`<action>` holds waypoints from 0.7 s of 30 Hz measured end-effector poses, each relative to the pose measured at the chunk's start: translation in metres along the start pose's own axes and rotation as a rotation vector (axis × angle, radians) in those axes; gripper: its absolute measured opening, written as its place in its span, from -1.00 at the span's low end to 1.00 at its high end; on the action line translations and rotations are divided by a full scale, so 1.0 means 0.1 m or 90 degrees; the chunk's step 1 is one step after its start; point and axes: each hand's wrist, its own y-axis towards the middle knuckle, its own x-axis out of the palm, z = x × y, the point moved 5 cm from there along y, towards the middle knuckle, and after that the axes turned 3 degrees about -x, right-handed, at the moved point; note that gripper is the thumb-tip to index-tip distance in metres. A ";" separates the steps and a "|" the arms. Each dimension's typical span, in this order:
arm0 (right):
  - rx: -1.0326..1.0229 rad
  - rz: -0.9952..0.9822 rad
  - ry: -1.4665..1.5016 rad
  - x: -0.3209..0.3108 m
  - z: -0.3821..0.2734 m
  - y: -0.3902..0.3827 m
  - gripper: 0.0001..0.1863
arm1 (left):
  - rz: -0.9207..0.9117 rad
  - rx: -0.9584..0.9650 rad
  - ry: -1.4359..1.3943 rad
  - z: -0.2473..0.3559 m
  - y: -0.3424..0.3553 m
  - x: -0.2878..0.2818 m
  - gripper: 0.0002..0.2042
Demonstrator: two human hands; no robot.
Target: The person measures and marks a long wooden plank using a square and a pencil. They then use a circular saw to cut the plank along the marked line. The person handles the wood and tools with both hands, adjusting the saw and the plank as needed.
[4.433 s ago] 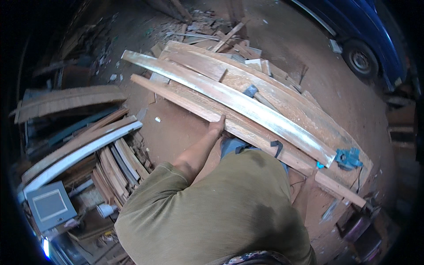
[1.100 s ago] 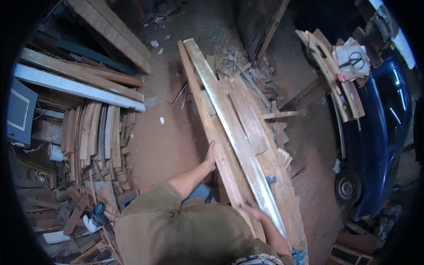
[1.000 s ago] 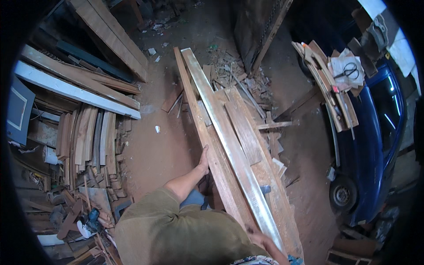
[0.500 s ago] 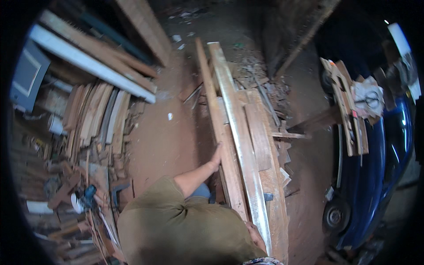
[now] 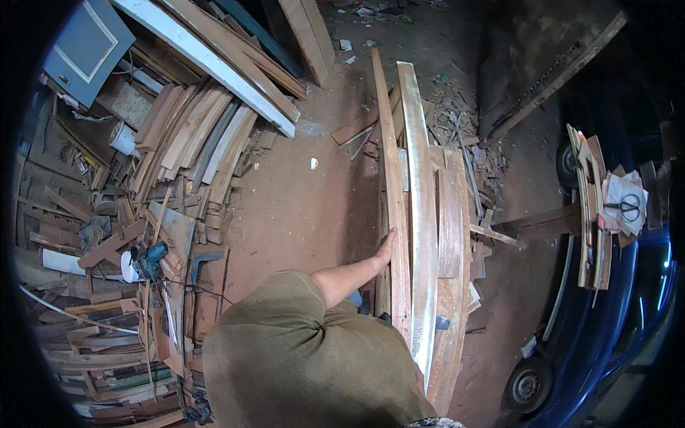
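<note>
A long, narrow brown plank (image 5: pixel 397 185) runs away from me along the left side of a stack of boards. My left hand (image 5: pixel 387 246) is closed on its left edge, the arm reaching out from an olive sleeve. Only a sliver of my right hand (image 5: pixel 419 376) shows near the plank's near end; my torso hides its fingers. Right beside the plank lies a long board with whitish edges (image 5: pixel 422 235). Farther right are a shorter brown board (image 5: pixel 449 235) and a wide rough board (image 5: pixel 447 364). A small blue-grey piece (image 5: pixel 442 323) rests by the whitish-edged board.
Stacked planks (image 5: pixel 189 135) and a blue-green power tool (image 5: pixel 151 260) among offcuts are at left. A blue car (image 5: pixel 599 307) stands at right, near a raised pile of wood strips (image 5: pixel 591 207) with scissors (image 5: pixel 622 207). Wood scraps litter the floor beyond the boards.
My view has shifted, so the scene sits farther right in it. My left hand stays on the plank's edge. Less of my right hand shows now.
</note>
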 end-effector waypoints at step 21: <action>-0.173 0.446 -0.575 -0.28 -1.46 -0.70 0.03 | 0.028 -0.077 -0.227 0.10 -0.02 0.30 -0.13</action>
